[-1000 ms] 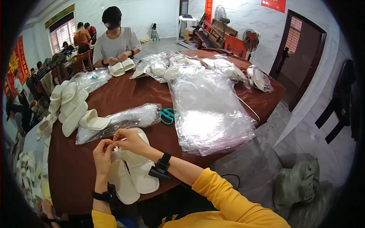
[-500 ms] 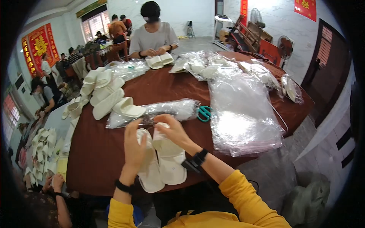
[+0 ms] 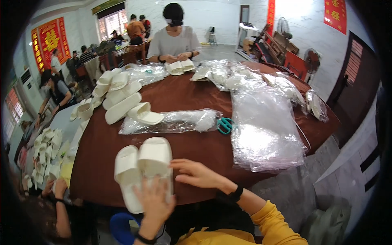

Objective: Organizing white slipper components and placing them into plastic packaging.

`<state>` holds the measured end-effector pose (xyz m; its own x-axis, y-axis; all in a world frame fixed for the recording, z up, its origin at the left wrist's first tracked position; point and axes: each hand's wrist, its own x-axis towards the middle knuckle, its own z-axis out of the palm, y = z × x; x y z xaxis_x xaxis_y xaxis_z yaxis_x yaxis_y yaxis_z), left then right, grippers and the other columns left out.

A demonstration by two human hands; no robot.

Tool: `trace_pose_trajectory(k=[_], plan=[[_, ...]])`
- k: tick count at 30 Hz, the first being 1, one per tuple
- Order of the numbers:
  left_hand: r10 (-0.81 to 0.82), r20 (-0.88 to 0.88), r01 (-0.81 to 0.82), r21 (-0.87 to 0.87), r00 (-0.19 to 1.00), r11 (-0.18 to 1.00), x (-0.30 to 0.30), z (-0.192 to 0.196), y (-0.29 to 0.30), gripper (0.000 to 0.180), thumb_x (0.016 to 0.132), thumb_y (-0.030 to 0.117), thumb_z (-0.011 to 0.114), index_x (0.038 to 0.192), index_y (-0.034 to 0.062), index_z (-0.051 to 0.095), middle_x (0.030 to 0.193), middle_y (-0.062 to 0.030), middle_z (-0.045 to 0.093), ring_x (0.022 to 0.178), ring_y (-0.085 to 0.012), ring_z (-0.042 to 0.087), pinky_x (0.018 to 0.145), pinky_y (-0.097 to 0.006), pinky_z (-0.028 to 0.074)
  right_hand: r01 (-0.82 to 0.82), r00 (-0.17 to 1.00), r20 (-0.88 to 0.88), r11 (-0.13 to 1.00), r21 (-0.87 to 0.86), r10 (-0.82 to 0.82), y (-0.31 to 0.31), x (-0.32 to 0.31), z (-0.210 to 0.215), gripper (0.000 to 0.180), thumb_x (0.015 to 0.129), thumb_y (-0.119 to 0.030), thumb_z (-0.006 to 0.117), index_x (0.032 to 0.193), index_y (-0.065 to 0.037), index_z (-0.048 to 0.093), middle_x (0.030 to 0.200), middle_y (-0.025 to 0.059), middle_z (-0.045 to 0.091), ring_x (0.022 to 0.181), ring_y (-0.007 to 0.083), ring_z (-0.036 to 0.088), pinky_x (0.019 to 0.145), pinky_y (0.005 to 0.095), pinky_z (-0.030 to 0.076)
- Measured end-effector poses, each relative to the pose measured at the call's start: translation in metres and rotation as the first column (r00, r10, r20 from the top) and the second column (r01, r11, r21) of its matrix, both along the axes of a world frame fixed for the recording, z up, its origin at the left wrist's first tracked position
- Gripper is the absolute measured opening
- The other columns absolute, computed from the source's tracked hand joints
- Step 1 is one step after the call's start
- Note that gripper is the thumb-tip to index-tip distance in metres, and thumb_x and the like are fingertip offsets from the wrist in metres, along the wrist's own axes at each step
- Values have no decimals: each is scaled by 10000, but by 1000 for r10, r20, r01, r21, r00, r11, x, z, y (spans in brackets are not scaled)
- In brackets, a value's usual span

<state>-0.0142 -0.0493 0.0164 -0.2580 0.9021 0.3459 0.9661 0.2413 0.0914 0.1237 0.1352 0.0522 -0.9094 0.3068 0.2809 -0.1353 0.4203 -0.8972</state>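
Note:
A pair of white open-toe slippers lies side by side near the table's front edge: the left slipper (image 3: 127,163) and the right slipper (image 3: 155,153), straps away from me. Over the heel end of the pair is my left hand (image 3: 155,200), its fingers spread and palm down; whether it presses on the soles I cannot tell. My right hand (image 3: 200,175) is just right of the right slipper, fingers stretched toward its side, the tips at or very near its edge. Neither hand grips anything.
On the brown-covered table (image 3: 192,151) lie a clear bag (image 3: 175,121), teal scissors (image 3: 225,125) and a stack of clear plastic bags (image 3: 267,122). A slipper pile (image 3: 122,98) is at left, bagged slippers (image 3: 241,75) at the back. A person (image 3: 174,41) sits opposite, slippers before them.
The slipper pair has moved left and now lies tilted slightly differently. My left hand has come down over the heels; my right hand has moved away from the strap to the pair's right side.

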Motion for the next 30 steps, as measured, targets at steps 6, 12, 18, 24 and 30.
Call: trace_pose_trajectory(k=[6,12,18,24,30], plan=[[237,65,-231,-80,969,970,-172,0,-51,633,763,274,667,1340,73,503,1402,-155,472,1324,-381,377,1120,-565,201,-196,978,-70,980,44,198,-26,21,-8,342,931,-161,593,1211,32,554,1235,199,562,1135,360,551,975,409,448],[191,-255,-182,58,948,982,-149,64,-22,421,924,232,596,1291,29,557,1374,-239,482,1251,-407,445,1062,-479,334,-416,880,227,908,-55,417,-24,124,-11,256,945,-168,575,1071,55,576,1055,220,599,1008,375,579,868,420,469],[-129,179,109,114,975,987,-75,39,5,315,924,140,575,1203,-6,593,1306,-228,514,1241,-380,458,1069,-463,341,-41,202,979,999,-4,12,15,250,-162,485,915,-398,560,1184,1,617,1218,209,608,1146,366,561,935,430,470],[-33,329,-18,149,944,989,-80,40,31,227,927,146,570,1088,-8,613,1153,-209,560,1088,-377,516,970,-463,398,299,671,612,908,293,-419,28,314,-383,473,994,-414,399,1178,-36,614,1224,181,611,1061,315,608,905,441,464],[123,242,-144,71,962,987,-76,34,41,328,942,256,538,1155,14,601,1246,-189,541,1170,-367,487,1009,-482,365,380,567,685,883,275,-457,52,304,-395,468,985,-413,418,1196,-40,606,1235,181,607,1079,319,601,921,437,457]])
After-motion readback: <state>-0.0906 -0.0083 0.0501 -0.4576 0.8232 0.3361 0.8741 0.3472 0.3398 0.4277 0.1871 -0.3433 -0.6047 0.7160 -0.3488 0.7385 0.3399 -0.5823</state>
